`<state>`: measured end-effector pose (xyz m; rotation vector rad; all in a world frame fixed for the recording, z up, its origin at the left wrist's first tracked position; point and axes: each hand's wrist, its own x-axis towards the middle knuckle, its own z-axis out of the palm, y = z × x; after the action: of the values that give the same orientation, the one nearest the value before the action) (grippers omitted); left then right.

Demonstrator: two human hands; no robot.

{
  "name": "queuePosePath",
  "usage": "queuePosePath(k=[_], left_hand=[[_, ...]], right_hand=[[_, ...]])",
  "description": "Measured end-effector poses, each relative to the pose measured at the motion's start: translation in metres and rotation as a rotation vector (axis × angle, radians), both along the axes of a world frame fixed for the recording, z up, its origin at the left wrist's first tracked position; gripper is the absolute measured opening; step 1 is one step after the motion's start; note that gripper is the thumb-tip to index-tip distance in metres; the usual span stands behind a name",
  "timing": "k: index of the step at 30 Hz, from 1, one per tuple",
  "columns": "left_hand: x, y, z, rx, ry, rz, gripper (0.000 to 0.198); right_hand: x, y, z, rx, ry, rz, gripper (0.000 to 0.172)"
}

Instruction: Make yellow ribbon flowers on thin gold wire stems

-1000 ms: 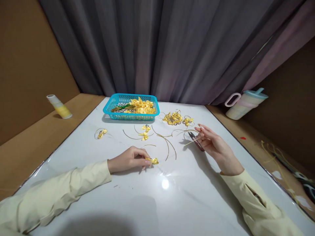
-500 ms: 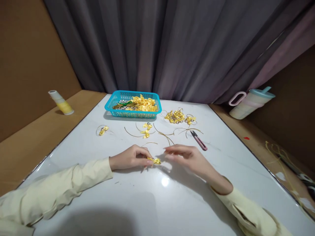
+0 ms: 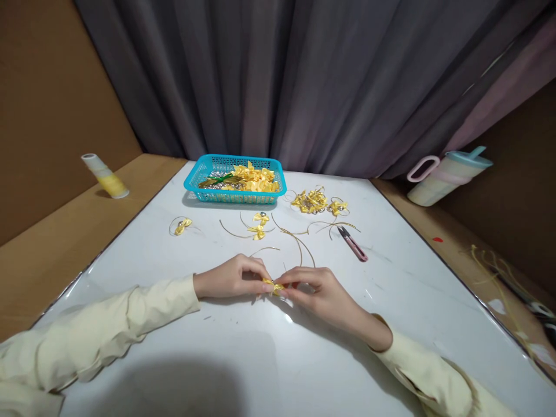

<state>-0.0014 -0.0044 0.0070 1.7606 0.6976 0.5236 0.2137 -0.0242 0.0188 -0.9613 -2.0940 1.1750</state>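
Observation:
A small yellow ribbon bow [image 3: 273,285] lies on the white table [image 3: 278,359] between my two hands. My left hand [image 3: 232,277] pinches its left side with closed fingers. My right hand [image 3: 319,289] meets it from the right, fingertips pinched on the same bow. Both sleeves are pale yellow. Pink-handled thread snips [image 3: 353,243] lie free on the table beyond my right hand, apart from it.
A turquoise basket [image 3: 234,197] of yellow bows stands at the back. Loose bows [image 3: 259,225], gold cord pieces [image 3: 299,246] and a pile of finished bows [image 3: 315,202] lie before it. A thread spool [image 3: 104,176] sits far left, a pastel jug [image 3: 447,174] far right.
My right hand left the snips on the table and moved left and nearer, ending with its fingertips on the bow that my left hand holds. The left hand stayed put.

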Motion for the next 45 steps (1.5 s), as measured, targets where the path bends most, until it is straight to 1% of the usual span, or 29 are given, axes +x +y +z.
queuePosePath(k=[4, 9, 20, 27, 30, 33, 37, 41, 45], left_hand=[[0.0, -0.001, 0.0, 0.013, -0.002, 0.004, 0.02], [0.0, 0.0, -0.001, 0.038, -0.011, -0.016, 0.019], [-0.001, 0.001, -0.002, -0.027, -0.054, -0.02, 0.021], [0.0, 0.0, -0.002, 0.032, -0.01, 0.015, 0.016], [0.001, -0.001, 0.0, 0.025, -0.005, 0.008, 0.021], [0.003, -0.002, 0.002, 0.011, -0.009, 0.007, 0.028], [0.005, -0.003, 0.003, 0.0, -0.018, 0.043, 0.028], [0.006, -0.004, 0.003, -0.006, -0.02, 0.076, 0.028], [0.007, -0.005, 0.004, -0.006, -0.017, 0.095, 0.028]], right_hand=[[-0.001, 0.001, 0.0, -0.11, 0.02, -0.03, 0.011], [-0.001, 0.002, 0.001, -0.146, 0.035, -0.031, 0.01], [0.001, 0.0, 0.005, -0.056, 0.001, -0.029, 0.011], [0.001, 0.0, 0.006, 0.006, -0.007, -0.025, 0.011], [0.001, 0.0, 0.008, 0.037, -0.016, -0.008, 0.011], [0.001, -0.001, 0.008, 0.082, -0.015, -0.035, 0.009], [0.002, -0.003, 0.004, 0.197, 0.006, -0.073, 0.007], [0.003, -0.004, -0.002, 0.356, 0.003, -0.021, 0.009], [0.003, -0.003, -0.006, 0.421, 0.016, 0.005, 0.013]])
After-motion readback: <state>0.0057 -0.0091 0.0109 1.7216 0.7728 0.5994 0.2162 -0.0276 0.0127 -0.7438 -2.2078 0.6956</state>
